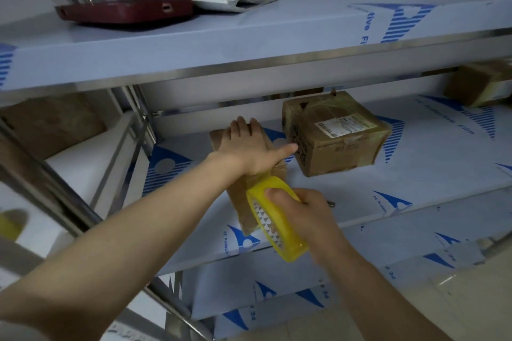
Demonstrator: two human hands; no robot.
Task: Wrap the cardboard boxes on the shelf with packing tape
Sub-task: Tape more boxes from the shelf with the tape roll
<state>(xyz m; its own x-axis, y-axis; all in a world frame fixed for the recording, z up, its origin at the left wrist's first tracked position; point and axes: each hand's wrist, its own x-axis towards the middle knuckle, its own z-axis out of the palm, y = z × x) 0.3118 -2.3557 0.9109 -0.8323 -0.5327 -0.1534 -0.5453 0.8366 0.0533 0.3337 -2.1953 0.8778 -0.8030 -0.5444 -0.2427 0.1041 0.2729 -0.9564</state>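
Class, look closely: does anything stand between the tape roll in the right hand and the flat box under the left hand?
Nothing visible does. The right hand grips the tape roll at the near end of the flat box, which the left hand presses down. The bigger box stands to the right, clear of it.

film-covered shelf (pixel 415 174), flat box (pixel 239 210), taped box (pixel 340 152)

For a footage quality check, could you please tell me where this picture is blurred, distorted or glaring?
Head view: the shelf edge bows from the wide lens; the left frame posts smear with blur; the labelled box, left hand and tape roll look fairly sharp; light soft, no harsh glare.
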